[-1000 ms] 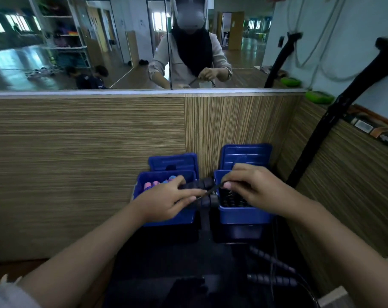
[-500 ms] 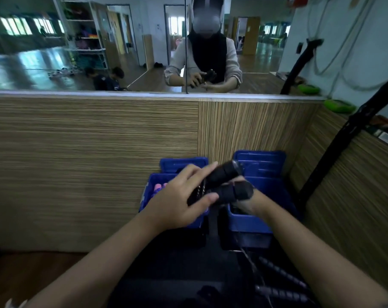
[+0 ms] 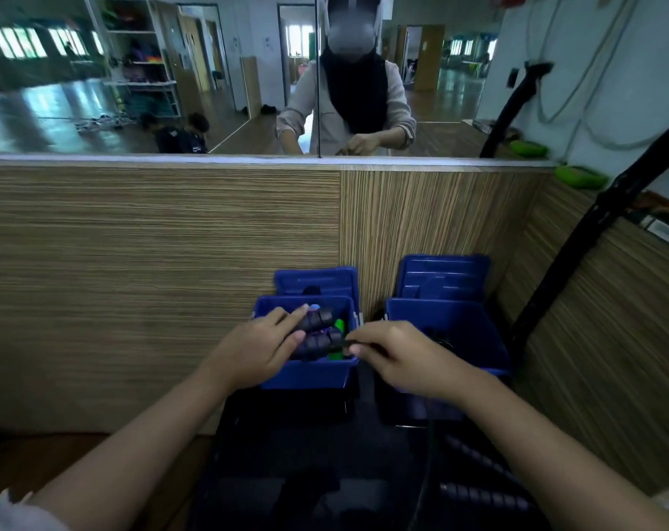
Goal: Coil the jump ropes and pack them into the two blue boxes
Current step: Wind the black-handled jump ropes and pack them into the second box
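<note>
Low and just left of centre in the frame, the left hand [image 3: 254, 350] grips two black jump-rope handles [image 3: 317, 333], its fingers [image 3: 290, 318] curled over them above the left blue box [image 3: 309, 371]. Something green shows inside that box, perhaps another handle. Right of centre, the right hand [image 3: 396, 358] pinches the black rope [image 3: 346, 343] just beside the handles. The right blue box [image 3: 467, 331] stands beside it, dark coils dim within.
</note>
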Motion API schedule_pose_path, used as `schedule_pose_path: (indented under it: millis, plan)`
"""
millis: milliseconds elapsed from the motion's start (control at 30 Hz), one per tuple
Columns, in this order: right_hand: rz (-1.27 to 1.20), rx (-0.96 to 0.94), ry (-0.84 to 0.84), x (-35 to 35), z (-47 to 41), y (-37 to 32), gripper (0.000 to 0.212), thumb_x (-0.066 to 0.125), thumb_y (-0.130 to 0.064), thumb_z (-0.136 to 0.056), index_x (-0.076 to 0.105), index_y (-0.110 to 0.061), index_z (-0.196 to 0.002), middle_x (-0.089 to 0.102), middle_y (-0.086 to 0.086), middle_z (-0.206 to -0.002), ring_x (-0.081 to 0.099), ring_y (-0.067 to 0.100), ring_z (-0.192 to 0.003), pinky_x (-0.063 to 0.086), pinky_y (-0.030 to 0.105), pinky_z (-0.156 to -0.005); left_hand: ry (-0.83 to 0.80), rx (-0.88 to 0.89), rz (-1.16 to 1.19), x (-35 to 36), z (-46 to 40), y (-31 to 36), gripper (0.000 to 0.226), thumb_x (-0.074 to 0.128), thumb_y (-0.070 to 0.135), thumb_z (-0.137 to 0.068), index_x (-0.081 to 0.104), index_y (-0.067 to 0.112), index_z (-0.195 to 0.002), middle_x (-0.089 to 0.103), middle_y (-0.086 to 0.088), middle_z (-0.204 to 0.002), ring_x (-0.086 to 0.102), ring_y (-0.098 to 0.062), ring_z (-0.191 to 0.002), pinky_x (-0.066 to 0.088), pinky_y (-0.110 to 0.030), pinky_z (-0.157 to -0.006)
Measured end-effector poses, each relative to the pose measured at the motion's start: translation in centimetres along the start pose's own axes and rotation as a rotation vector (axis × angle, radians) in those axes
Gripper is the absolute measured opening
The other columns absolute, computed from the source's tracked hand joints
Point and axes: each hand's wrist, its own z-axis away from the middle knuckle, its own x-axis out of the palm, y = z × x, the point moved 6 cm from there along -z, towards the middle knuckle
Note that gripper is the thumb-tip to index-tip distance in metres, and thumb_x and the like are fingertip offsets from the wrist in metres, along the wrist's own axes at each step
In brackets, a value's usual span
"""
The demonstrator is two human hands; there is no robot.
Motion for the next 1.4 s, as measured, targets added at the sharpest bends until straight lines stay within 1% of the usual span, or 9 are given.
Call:
schedule_pose_path:
  millis: [67, 267, 400, 600, 700, 933, 1033, 1233, 1400]
  plan:
    - [-0.046, -0.027, -0.012, -1.8, -0.6, 0.5, 0.015, 0.053, -0.019, -0.095, 0.067, -0.014, -0.099, 0.061, -0.015, -0.083, 0.055, -0.004, -0.078, 0.041, 0.009, -0.072, -0.006, 0.124, 0.04, -0.2, 0.7, 2.5, 0.078, 0.008, 0.062, -0.097, 0.031, 0.008, -0.148, 0.061, -0.014, -0.126, 0.06, -0.029, -0.114, 0.05, -0.035, -0.092]
    - [-0.494, 0.044, -0.067, -2.8, -2.7, 1.6, 0.018, 0.062, -0.021, -0.087, 0.07, -0.014, -0.101, 0.071, 0.003, -0.097, 0.066, 0.02, -0.095, 0.05, 0.03, -0.087, 0.1, 0.269, 0.265, -3.1, 1.3, 9.5, 0.074, 0.04, 0.06, -0.092, 0.015, 0.016, -0.148, 0.065, -0.015, -0.121, 0.058, -0.015, -0.107, 0.038, -0.011, -0.094]
    - [-0.872, 0.145, -0.04, -0.9, -2.9, 3.0, 0.024, 0.059, -0.001, -0.088, 0.064, 0.006, -0.11, 0.069, 0.013, -0.101, 0.066, 0.024, -0.096, 0.053, 0.028, -0.081, 0.177, 0.264, 0.324, -5.1, 1.0, 9.7, 0.059, 0.041, 0.048, -0.097, 0.031, 0.022, -0.148, 0.055, -0.006, -0.117, 0.06, -0.017, -0.098, 0.05, -0.029, -0.083]
    - [-1.075, 0.312, 0.122, 6.4, -1.2, 2.9, 0.02, 0.05, -0.03, -0.095, 0.066, -0.022, -0.087, 0.048, 0.003, -0.058, 0.041, 0.014, -0.049, 0.036, 0.026, -0.052, 0.449, -0.017, 0.313, -7.3, -0.3, 4.0, 0.048, 0.045, 0.039, -0.093, 0.057, 0.008, -0.127, 0.062, -0.007, -0.105, 0.059, -0.015, -0.095, 0.046, -0.026, -0.087]
    - [-0.998, 0.36, 0.125, 8.0, -0.3, 1.6, 0.024, 0.04, -0.014, -0.1, 0.059, -0.005, -0.113, 0.05, 0.001, -0.058, 0.046, 0.011, -0.046, 0.044, 0.022, -0.05, 0.512, -0.212, 0.186, -6.6, -0.4, -0.1, 0.053, 0.042, 0.044, -0.093, 0.06, 0.006, -0.125, 0.063, -0.012, -0.1, 0.062, -0.025, -0.091, 0.045, -0.028, -0.082]
    - [-0.271, 0.193, -0.01, 8.8, 0.8, -3.6, 0.017, 0.043, -0.024, -0.098, 0.054, -0.013, -0.091, 0.06, 0.008, -0.076, 0.057, 0.022, -0.066, 0.046, 0.032, -0.06, 0.39, -0.493, 0.153, -2.0, 0.3, -3.1, 0.071, 0.03, 0.059, -0.085, 0.061, 0.006, -0.122, 0.061, -0.019, -0.098, 0.063, -0.04, -0.087, 0.051, -0.041, -0.075]
    - [-0.087, 0.077, 0.01, 5.4, 0.0, -4.5, 0.017, 0.045, -0.02, -0.097, 0.054, -0.011, -0.086, 0.06, 0.011, -0.081, 0.052, 0.022, -0.072, 0.039, 0.031, -0.066, 0.197, -0.363, 0.067, 0.3, 1.2, -1.2, 0.072, 0.022, 0.06, -0.087, 0.055, 0.013, -0.131, 0.058, -0.012, -0.11, 0.063, -0.038, -0.093, 0.054, -0.044, -0.072]
    - [-0.043, -0.01, -0.014, -0.6, -1.8, -1.8, 0.015, 0.053, -0.014, -0.095, 0.067, -0.01, -0.1, 0.065, -0.004, -0.092, 0.057, 0.006, -0.087, 0.041, 0.013, -0.079, 0.145, 0.042, 0.108, -0.6, 3.4, 4.9, 0.07, 0.011, 0.052, -0.101, 0.043, 0.005, -0.142, 0.06, -0.009, -0.11, 0.065, -0.027, -0.091, 0.054, -0.036, -0.07]
    - [-0.602, 0.065, -0.13, -1.7, -2.7, 0.1, 0.015, 0.065, -0.004, -0.085, 0.07, -0.005, -0.098, 0.072, -0.005, -0.088, 0.066, 0.003, -0.089, 0.048, 0.016, -0.08, 0.203, 0.188, 0.206, -3.9, 4.3, 9.5, 0.071, 0.04, 0.054, -0.097, 0.028, 0.008, -0.15, 0.06, -0.008, -0.111, 0.061, -0.016, -0.092, 0.051, -0.032, -0.077]
